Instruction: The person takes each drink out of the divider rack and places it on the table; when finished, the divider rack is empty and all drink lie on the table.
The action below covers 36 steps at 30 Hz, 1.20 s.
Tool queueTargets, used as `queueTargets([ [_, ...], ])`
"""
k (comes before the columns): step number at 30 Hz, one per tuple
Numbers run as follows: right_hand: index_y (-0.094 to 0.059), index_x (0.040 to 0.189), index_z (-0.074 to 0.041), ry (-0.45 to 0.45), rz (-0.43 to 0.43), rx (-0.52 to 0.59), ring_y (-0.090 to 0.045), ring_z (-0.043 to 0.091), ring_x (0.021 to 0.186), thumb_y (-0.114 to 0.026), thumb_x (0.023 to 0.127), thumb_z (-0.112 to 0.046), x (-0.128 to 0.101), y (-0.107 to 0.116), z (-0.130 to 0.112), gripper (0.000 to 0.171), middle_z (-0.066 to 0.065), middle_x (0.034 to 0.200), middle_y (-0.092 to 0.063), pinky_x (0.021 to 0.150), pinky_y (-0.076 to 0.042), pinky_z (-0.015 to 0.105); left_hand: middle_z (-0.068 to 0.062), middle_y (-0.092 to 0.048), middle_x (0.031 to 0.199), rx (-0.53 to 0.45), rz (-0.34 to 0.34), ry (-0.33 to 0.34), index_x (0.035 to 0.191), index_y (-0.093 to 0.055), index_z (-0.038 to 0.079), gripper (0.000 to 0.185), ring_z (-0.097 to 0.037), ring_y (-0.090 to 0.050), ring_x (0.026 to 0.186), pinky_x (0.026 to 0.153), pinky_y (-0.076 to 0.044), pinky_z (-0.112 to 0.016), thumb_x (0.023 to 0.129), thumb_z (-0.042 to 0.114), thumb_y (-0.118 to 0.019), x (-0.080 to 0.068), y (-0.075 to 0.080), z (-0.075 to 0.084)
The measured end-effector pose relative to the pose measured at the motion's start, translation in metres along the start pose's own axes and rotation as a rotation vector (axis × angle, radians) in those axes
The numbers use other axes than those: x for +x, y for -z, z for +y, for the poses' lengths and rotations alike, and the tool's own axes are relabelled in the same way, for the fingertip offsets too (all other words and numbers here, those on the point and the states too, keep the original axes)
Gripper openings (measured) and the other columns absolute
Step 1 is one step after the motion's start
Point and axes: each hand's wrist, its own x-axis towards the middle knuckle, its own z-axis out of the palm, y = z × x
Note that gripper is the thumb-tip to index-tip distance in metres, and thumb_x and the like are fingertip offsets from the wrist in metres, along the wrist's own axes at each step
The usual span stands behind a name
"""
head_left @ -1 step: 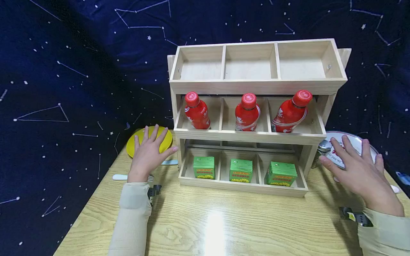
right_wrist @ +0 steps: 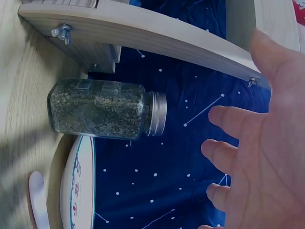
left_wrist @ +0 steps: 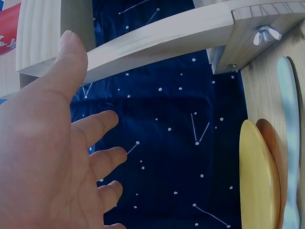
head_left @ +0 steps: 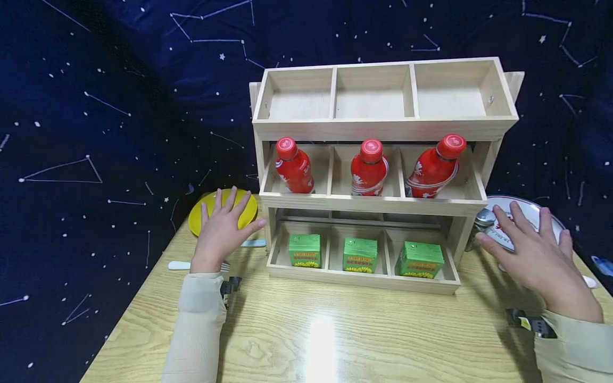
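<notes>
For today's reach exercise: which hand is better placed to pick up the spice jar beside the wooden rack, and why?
The right hand. Its open fingers hover just beside the spice jar at the rack's right end; the left hand is over the yellow plate on the far side.

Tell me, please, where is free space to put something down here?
Free: the table in front of the wooden rack, between both arms, and the rack's three top compartments. Crowded: beside the yellow plate at left, and by the spice jar at right.

Print on green cartons (head_left: 360, 255), red bottles (head_left: 369, 168), white plate (head_left: 527, 211) too small to read.
</notes>
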Motion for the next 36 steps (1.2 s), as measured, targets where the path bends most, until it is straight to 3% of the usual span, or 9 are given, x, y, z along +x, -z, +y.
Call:
queueTargets([
  [16, -0.008, 0.158, -0.013, 0.0, 0.008, 0.006, 0.036, 0.043, 0.135, -0.044, 0.099, -0.058, -0.005, 0.017, -0.002, 0.083, 0.027, 0.159, 0.005, 0.096, 0.028, 0.071, -0.01, -0.009, 0.164, -0.065, 0.013, -0.007, 0.158, -0.022, 0.029, 0.094, -0.037, 0.01, 0.148, 0.111, 0.011, -0.068, 0.083, 0.079, -0.051, 0.001, 0.001, -0.002],
  [24, -0.01, 0.158, -0.011, 0.009, 0.059, 0.015, 0.028, 0.045, 0.139, -0.047, 0.097, -0.058, -0.011, 0.021, -0.01, 0.085, 0.025, 0.16, 0.003, 0.101, 0.022, 0.072, -0.011, -0.011, 0.164, -0.087, 0.02, -0.017, 0.158, -0.023, 0.029, 0.093, -0.041, 0.002, 0.148, 0.111, 0.002, -0.071, 0.084, 0.075, -0.055, -0.003, 0.002, -0.006],
  [28, -0.021, 0.157, -0.009, 0.037, 0.212, 0.046, 0.011, 0.044, 0.146, -0.053, 0.096, -0.054, -0.016, 0.029, -0.019, 0.082, 0.02, 0.163, -0.003, 0.107, 0.009, 0.075, -0.011, -0.014, 0.164, -0.136, 0.03, -0.059, 0.158, -0.026, 0.024, 0.09, -0.041, -0.008, 0.148, 0.111, -0.008, -0.071, 0.086, 0.066, -0.061, -0.005, 0.0, -0.004],
  [32, -0.041, 0.149, -0.005, 0.124, 0.48, 0.184, -0.018, 0.044, 0.145, -0.06, 0.096, -0.042, -0.017, 0.037, -0.034, 0.067, 0.015, 0.16, -0.025, 0.113, -0.01, 0.069, -0.009, -0.021, 0.162, -0.217, 0.067, -0.088, 0.155, -0.032, 0.019, 0.084, -0.039, -0.023, 0.145, 0.111, -0.021, -0.067, 0.088, 0.054, -0.068, -0.004, -0.002, 0.001],
  [34, -0.05, 0.143, -0.003, 0.186, 0.609, 0.271, -0.029, 0.042, 0.141, -0.063, 0.094, -0.036, -0.015, 0.041, -0.045, 0.06, 0.016, 0.155, -0.036, 0.117, -0.017, 0.058, -0.009, -0.025, 0.161, -0.251, 0.084, -0.089, 0.154, -0.034, 0.018, 0.082, -0.038, -0.028, 0.143, 0.11, -0.027, -0.065, 0.088, 0.051, -0.07, -0.004, -0.002, 0.004],
  [36, -0.057, 0.136, -0.001, 0.248, 0.712, 0.363, -0.038, 0.035, 0.136, -0.066, 0.093, -0.03, -0.011, 0.047, -0.056, 0.053, 0.015, 0.147, -0.046, 0.115, -0.028, 0.039, -0.009, -0.029, 0.159, -0.287, 0.095, -0.08, 0.154, -0.034, 0.019, 0.08, -0.036, -0.031, 0.141, 0.11, -0.03, -0.062, 0.089, 0.049, -0.07, -0.003, -0.002, 0.006],
])
